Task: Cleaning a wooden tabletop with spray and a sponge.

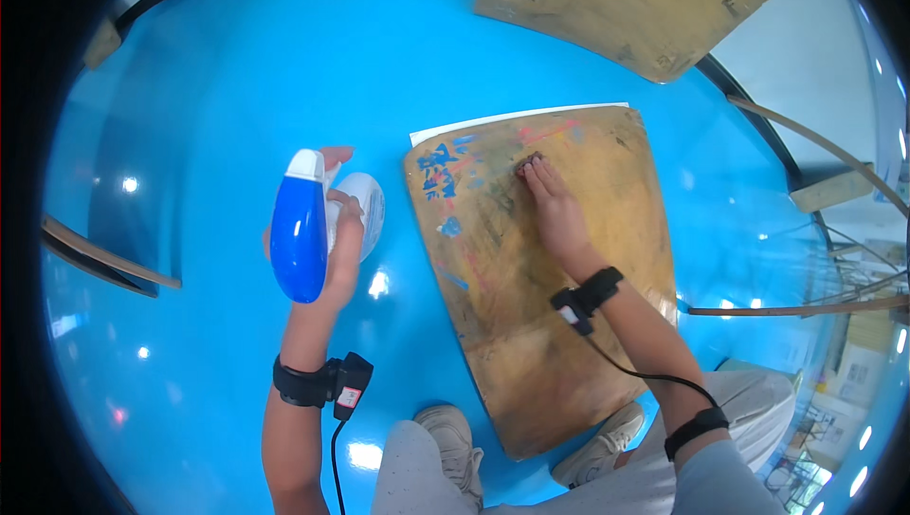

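Observation:
A blue-and-white trigger spray bottle is gripped in my left hand, held above the blue floor to the left of a wooden drawing board. The fingers of my right hand press a small dark reddish-brown pad flat against the board's upper half. Exactly what the pad is made of cannot be told, since my fingertips cover most of it. Blue paint marks with writing, pink streaks and dark smudges stain the board's left side. Along its far edge, a white strip shows from beneath.
Another stained wooden board lies beyond, at the top right. Wooden legs or rails stick in from the left and right. My shoes flank the board's near end. Cables trail from the black wrist straps.

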A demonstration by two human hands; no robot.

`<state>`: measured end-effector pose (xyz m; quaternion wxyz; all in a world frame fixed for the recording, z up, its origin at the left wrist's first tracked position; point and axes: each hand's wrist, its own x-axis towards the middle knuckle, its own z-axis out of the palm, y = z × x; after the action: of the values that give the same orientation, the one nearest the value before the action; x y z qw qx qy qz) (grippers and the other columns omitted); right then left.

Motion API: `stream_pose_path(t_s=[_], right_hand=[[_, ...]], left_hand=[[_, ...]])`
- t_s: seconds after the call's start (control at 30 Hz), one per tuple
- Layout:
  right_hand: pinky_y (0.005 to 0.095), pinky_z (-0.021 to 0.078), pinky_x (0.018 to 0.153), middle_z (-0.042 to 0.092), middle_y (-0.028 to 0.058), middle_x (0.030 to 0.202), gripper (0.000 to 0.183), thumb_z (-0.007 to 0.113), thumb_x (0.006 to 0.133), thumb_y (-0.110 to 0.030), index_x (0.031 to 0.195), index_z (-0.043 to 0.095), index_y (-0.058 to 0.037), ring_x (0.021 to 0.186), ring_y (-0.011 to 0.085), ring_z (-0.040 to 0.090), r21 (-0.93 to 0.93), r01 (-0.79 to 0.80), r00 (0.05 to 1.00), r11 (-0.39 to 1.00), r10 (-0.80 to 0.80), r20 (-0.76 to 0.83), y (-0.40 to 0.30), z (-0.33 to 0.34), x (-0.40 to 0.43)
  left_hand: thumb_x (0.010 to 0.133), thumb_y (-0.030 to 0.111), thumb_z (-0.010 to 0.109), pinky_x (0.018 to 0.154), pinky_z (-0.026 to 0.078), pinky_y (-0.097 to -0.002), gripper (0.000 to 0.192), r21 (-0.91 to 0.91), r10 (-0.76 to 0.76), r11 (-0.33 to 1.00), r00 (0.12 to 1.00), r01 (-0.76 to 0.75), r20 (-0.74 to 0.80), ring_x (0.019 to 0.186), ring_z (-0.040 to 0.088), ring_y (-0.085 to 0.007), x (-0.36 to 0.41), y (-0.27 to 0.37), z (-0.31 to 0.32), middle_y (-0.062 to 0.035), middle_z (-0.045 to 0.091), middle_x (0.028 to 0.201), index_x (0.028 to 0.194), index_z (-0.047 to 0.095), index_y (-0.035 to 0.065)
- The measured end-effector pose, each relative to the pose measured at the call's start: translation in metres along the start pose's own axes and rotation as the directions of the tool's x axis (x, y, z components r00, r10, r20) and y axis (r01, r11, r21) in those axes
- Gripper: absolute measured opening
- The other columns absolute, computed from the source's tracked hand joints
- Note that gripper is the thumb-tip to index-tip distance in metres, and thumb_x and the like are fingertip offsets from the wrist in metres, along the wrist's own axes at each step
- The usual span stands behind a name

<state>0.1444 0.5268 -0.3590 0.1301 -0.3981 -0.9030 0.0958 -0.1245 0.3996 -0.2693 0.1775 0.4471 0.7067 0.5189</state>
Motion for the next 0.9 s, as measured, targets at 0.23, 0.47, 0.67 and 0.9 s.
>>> stream_pose_path(t_s=[0.23, 0.47, 0.67, 0.9], right_hand=[[0.0385, 0.0345, 0.105, 0.048, 0.0214, 0.129, 0.038, 0.035, 0.096, -0.014, 0.129, 0.046, 0.0017, 0.123, 0.0339, 0.044, 0.444, -0.054, 0.841, 0.894, -0.199, 0.503, -0.061, -0.022, -0.036], [0.0381, 0.0428, 0.098, 0.054, 0.0191, 0.125, 0.041, 0.047, 0.079, 0.007, 0.119, 0.056, 0.0009, 0.12, 0.0327, 0.049, 0.103, -0.062, 0.984, 0.993, 0.079, -0.163, -0.025, 0.028, -0.015], [0.0395, 0.0446, 0.094, 0.058, 0.0188, 0.117, 0.039, 0.049, 0.079, 0.007, 0.117, 0.056, 0.0013, 0.11, 0.0342, 0.055, 0.301, 0.242, 0.963, 0.922, -0.266, 0.041, -0.064, 0.012, -0.057], [0.0408, 0.0475, 0.082, 0.06, 0.0153, 0.11, 0.028, 0.057, 0.079, 0.001, 0.107, 0.06, -0.0018, 0.097, 0.0325, 0.057, 0.505, 0.025, 0.999, 0.863, -0.044, 0.025, -0.06, 0.028, 0.024]], left_hand=[[0.079, -0.001, 0.05, 0.082, 0.045, -0.0332, 0.041, -0.192, 0.018, 0.981, 0.998, -0.005, 0.063, 0.082, 0.055, -0.0135, -0.002, -0.01, -0.021, -0.0138, 0.054, 0.12, 0.12, 0.048, -0.0011], [0.081, -0.003, 0.052, 0.08, 0.046, -0.0299, 0.041, -0.225, 0.06, 0.973, 0.998, -0.052, 0.029, 0.087, 0.06, -0.0172, 0.001, -0.005, -0.009, -0.0134, 0.057, 0.119, 0.122, 0.049, -0.0028], [0.079, -0.003, 0.058, 0.078, 0.048, -0.0293, 0.036, -0.026, 0.315, 0.948, 0.948, -0.316, -0.054, 0.082, 0.062, -0.0148, 0.001, -0.014, -0.018, -0.0135, 0.063, 0.113, 0.115, 0.055, -0.0048], [0.074, 0.011, 0.074, 0.079, 0.047, -0.0337, 0.055, 0.0, 0.121, 0.992, 0.984, -0.122, -0.133, 0.091, 0.055, -0.0184, 0.01, -0.022, -0.04, -0.0108, 0.055, 0.11, 0.122, 0.048, 0.001]])
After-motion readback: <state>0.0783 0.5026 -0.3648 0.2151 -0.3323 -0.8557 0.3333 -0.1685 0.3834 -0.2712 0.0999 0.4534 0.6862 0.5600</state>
